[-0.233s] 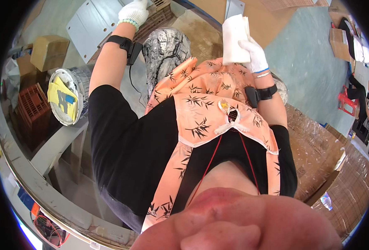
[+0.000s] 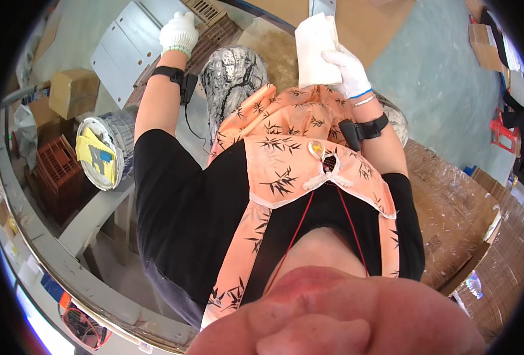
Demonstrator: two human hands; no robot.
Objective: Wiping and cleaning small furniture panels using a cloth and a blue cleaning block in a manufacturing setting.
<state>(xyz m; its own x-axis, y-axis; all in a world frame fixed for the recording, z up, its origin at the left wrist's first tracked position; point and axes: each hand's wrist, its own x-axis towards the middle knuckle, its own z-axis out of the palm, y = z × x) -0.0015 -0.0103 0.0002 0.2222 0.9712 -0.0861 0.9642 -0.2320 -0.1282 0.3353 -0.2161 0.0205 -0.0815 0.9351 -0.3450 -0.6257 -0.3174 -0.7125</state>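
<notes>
My right hand (image 2: 348, 71), in a white glove, grips a folded off-white cloth (image 2: 316, 50) with the thumb across its near side. The cloth stands up in front of my apron-covered lap. Out to the far left is my left hand (image 2: 179, 34), also gloved, its back showing and its fingers curled. Whatever those fingers may hold is hidden. Beside it lie flat grey panels (image 2: 123, 47) with small round holes. A brown slatted crate (image 2: 220, 32) is just right of that hand. Behind the cloth, a narrow grey piece (image 2: 322, 6) lies on brown board.
A bark-patterned stool (image 2: 232, 77) stands between my arms. At left are a round bin with yellow sheets (image 2: 96, 157), a cardboard box (image 2: 74, 93) and a red-brown plastic crate (image 2: 58, 165). Large cardboard (image 2: 451, 219) lies at right, with a red stool (image 2: 504, 133) beyond.
My left hand has shifted left and slightly nearer, off the crate's edge. My right hand has carried the cloth a little to the left.
</notes>
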